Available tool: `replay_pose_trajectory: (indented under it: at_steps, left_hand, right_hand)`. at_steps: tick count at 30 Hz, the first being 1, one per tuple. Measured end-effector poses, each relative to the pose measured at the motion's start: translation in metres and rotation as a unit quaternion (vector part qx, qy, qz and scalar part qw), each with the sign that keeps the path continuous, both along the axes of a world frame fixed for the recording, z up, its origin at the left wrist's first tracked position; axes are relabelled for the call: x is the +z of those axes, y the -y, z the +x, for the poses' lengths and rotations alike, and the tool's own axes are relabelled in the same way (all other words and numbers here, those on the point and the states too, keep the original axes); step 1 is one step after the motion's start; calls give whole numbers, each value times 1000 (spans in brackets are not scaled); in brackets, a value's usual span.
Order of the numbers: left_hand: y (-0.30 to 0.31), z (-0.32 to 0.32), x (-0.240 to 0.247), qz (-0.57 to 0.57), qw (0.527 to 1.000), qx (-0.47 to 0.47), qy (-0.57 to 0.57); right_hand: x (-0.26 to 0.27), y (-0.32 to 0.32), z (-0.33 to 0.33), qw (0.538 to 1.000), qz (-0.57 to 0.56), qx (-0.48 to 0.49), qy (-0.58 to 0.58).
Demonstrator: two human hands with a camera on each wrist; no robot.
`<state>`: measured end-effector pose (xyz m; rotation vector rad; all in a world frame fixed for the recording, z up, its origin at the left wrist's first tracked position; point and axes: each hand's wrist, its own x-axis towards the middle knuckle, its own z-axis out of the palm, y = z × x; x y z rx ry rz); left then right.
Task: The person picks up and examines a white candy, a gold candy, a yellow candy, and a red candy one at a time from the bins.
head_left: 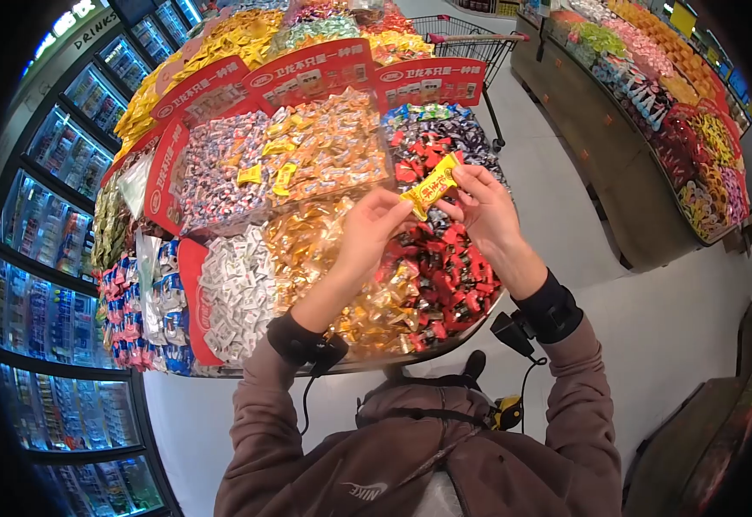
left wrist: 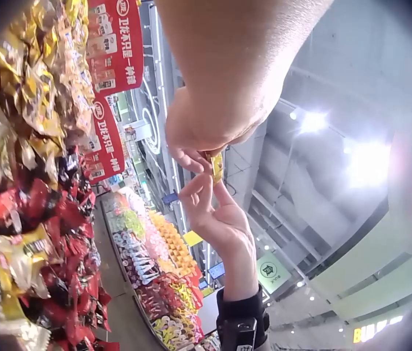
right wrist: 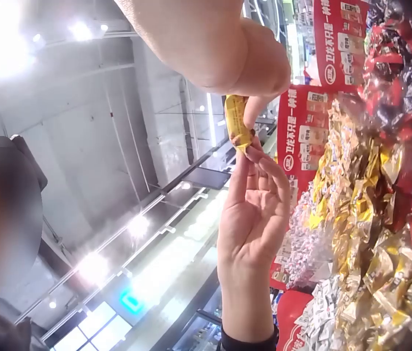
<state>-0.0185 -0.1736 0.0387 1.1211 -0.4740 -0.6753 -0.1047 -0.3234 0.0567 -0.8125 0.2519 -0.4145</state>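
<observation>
A yellow wrapped candy bar (head_left: 432,186) with red lettering is stretched between both hands, above the candy display. My left hand (head_left: 371,231) pinches its lower left end between thumb and fingers. The upper right end is held by the thumb and fingers of my right hand (head_left: 489,214). In the right wrist view, the wrapped candy bar (right wrist: 238,124) hangs between the fingertips of the left hand (right wrist: 253,219) and the right hand (right wrist: 213,51). Mostly hidden behind the left hand in the left wrist view, the bar shows only a small yellow part.
Below the hands lie gold-wrapped candies (head_left: 307,241), red and black ones (head_left: 458,280) and white ones (head_left: 240,289). Red printed signs (head_left: 311,76) divide the display. A shopping cart (head_left: 471,43) stands behind it, a second candy stand (head_left: 608,146) to the right, and drink coolers (head_left: 57,293) line the left.
</observation>
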Motion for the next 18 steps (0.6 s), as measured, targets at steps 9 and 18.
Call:
replay_pose_trajectory:
  at_steps: [9,18]
  left_hand:
    - [113,-64,-2,32,999,-17,32]
    - [164,-76,-1,76,994,-62,37]
  right_hand:
    - [-2,116,-64,1000,-10,-9,-26]
    - [-11,169,-67,994,-86,20,-68]
